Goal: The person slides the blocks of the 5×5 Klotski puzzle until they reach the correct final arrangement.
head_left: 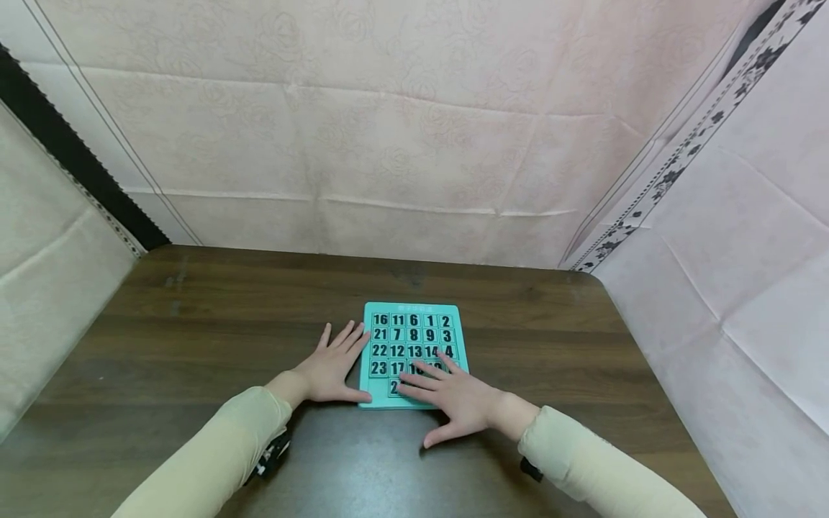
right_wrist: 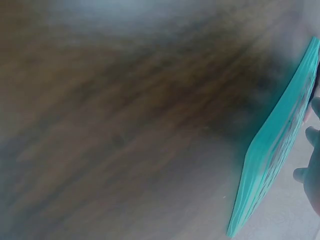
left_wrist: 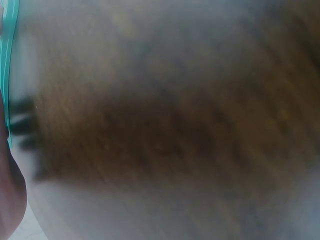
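A turquoise number sliding puzzle point(head_left: 414, 335) lies flat on the table, its black-numbered tiles facing up. My left hand point(head_left: 329, 370) is spread at the puzzle's left side, fingertips at the edge and thumb by the lower left corner. Over the lower right part my right hand point(head_left: 463, 400) reaches with straight, spread fingers, covering several bottom tiles; its thumb points away from the board toward the front. The left wrist view catches only a strip of the puzzle's edge point(left_wrist: 7, 60). In the right wrist view the puzzle's side point(right_wrist: 265, 145) shows beside the right fingers point(right_wrist: 313, 135).
The dark wooden table point(head_left: 214, 324) has a rounded far right corner. Pale patterned cloth point(head_left: 388, 144) hangs behind it, with more cloth at the left and right point(head_left: 745, 302). A dark device point(head_left: 273, 453) sits under the left wrist, another point(head_left: 532, 470) under the right.
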Tool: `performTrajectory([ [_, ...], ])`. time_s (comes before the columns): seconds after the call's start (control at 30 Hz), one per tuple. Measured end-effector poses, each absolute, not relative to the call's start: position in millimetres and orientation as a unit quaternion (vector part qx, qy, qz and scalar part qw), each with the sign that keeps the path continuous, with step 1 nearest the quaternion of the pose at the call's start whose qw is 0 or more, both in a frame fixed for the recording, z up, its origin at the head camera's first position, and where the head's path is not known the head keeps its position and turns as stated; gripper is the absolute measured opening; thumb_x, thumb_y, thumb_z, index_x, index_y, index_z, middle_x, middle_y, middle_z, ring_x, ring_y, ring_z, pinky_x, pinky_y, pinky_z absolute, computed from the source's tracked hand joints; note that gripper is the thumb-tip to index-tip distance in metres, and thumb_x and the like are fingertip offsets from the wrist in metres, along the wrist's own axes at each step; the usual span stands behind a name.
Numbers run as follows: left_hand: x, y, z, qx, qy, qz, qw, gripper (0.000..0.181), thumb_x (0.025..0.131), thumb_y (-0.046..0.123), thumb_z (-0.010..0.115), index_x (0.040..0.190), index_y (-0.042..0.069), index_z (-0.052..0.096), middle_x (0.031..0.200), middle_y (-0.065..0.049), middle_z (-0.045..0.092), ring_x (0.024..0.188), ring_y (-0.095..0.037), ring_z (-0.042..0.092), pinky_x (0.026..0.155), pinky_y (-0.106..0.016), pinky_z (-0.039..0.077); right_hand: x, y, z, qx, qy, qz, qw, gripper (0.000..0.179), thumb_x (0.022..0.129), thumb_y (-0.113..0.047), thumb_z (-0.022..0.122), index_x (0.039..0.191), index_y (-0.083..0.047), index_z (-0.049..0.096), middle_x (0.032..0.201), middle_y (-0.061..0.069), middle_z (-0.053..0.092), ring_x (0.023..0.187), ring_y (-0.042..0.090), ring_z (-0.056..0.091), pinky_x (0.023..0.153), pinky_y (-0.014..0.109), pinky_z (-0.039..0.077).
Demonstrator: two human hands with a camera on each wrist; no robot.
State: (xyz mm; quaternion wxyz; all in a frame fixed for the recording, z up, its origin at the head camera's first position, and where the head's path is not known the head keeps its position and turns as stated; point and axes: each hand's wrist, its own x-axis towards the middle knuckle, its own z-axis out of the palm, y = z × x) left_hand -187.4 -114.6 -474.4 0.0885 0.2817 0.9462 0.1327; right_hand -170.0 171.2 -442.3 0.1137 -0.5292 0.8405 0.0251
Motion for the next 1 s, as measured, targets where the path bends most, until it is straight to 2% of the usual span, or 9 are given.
performTrajectory([
  [0.2,-187,-115,-473,0.281,0.946,0.134,0.088,0.11,0.073,0.076,0.053,0.151,0.007,0.015,0.158,-0.013,0.008,0.146,-0.033,0.003,0.11,-0.063,-0.002,-177,156,-439,-0.525,0.845,0.034,0.098,0.085,0.084,-0.069,0.044,0.151,-0.024,0.016,0.158,-0.005,0.014,0.146,0.023,0.011,0.114,0.057,0.008],
  [0.43,-187,-115,-473,0.278,0.947,0.131,0.096,0.11,0.074,0.077,0.051,0.151,0.008,0.014,0.158,-0.012,0.008,0.146,-0.032,0.002,0.11,-0.062,-0.002,-181,141,-443,-0.509,0.852,0.059,0.108,0.09,0.084,-0.074,0.037,0.152,-0.023,0.009,0.159,-0.005,0.006,0.147,0.021,0.004,0.115,0.055,0.007],
  [1.0,-188,-114,-474,0.277,0.946,0.135,0.102,0.11,0.074,0.076,0.052,0.151,0.007,0.015,0.158,-0.013,0.008,0.146,-0.032,0.002,0.111,-0.062,-0.003,-187,138,-445,-0.491,0.861,0.058,0.118,0.088,0.082,-0.075,0.038,0.152,-0.027,0.011,0.159,-0.009,0.006,0.147,0.018,0.0,0.115,0.054,0.003],
])
